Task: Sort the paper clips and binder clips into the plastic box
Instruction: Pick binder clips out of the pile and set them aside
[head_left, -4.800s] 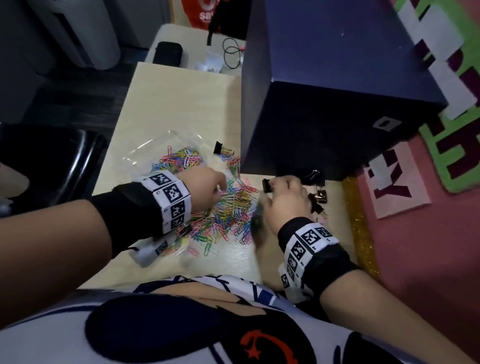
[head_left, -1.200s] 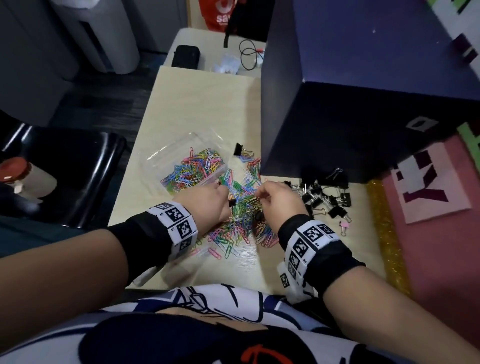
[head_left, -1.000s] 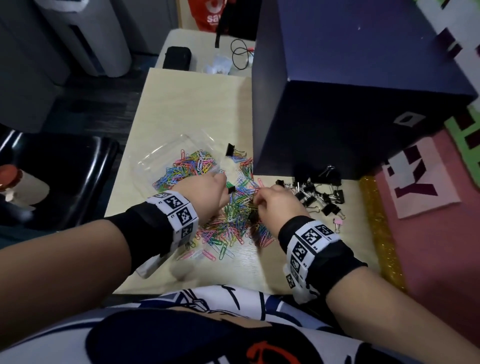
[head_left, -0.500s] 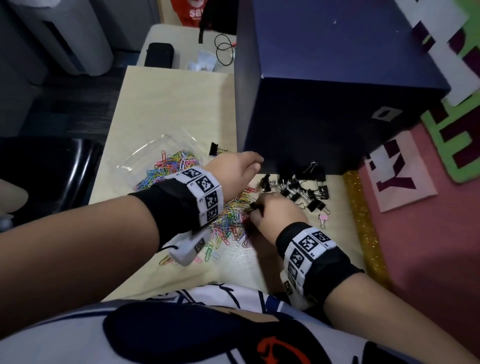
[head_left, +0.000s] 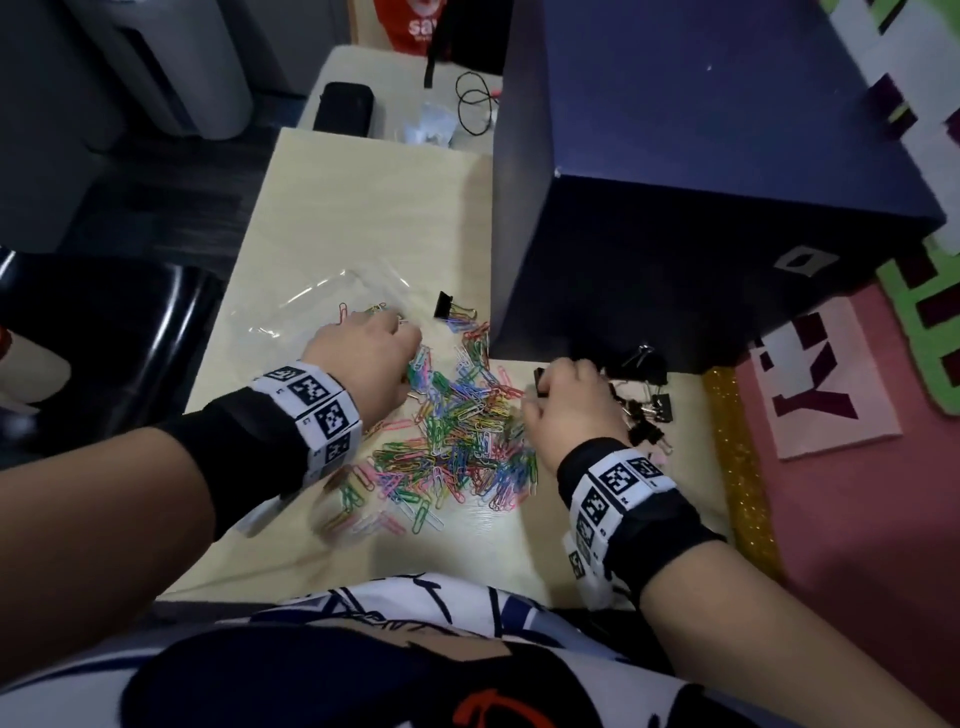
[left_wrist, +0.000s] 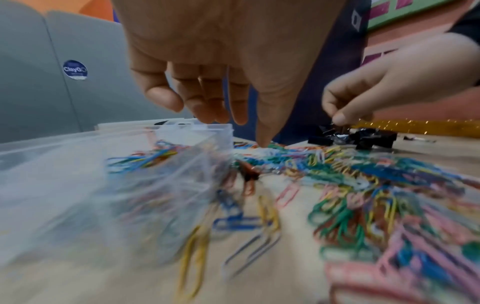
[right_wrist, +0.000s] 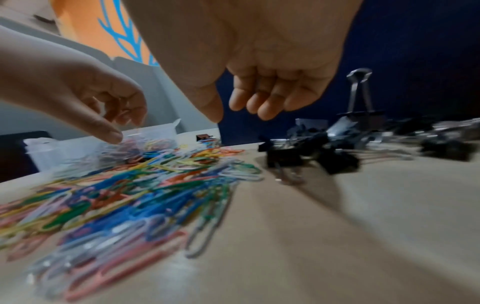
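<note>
**Two hands sorting a mixed pile of clips**

The left hand (head_left: 363, 358) hovers palm down at the corner of the plastic box (left_wrist: 64, 164), fingers hanging loosely curled and holding nothing; its thumb points down toward the coloured paper clips (head_left: 457, 441). It sits there, seemingly, because the box is the drop point and the pile lies just to its right, so each trip is short.

The right hand (head_left: 569, 410) is arched over the near edge of a cluster of black binder clips (head_left: 644, 405). From the left wrist view its thumb and forefinger pinch together at a dark clip; the right wrist view shows curled fingers only, with nothing clearly in them, so whether it is gripping cannot be told for certain.

Between the hands, paper clips spread across the pale table (head_left: 363, 208), with some already inside the box, beyond the left hand. One lone binder clip (head_left: 448, 310) lies past the left hand, beside the box's far corner. Beyond the right hand stands a large dark blue box (head_left: 701, 182), and the binder clips are gathered against its base, apparently kept apart from the paper clips.
</note>
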